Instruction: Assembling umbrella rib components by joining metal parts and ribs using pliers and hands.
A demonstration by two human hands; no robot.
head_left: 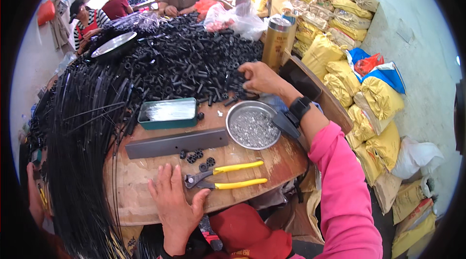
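My left hand (174,205) lies on the near edge of the wooden table with its fingers spread, holding nothing. Just right of it are end-cutting pliers (225,175) with yellow handles, their jaws near my thumb. Over the right edge of a big heap of short black plastic tubes (179,60) is my right hand (264,78); its fingers are bent, thumb and forefinger apart, and nothing shows between them. Below that hand sits a round metal dish (264,145) of small silvery pieces. Several small black ring-shaped parts (204,167) lie above the pliers.
A dark metal bar (177,143) and a green tin (167,124) of thin metal pins lie mid-table. Long black strips (82,162) hang over the left edge. A gold flask (275,45) stands behind my right hand. Yellow sacks (383,101) line the right wall. Other people sit beyond.
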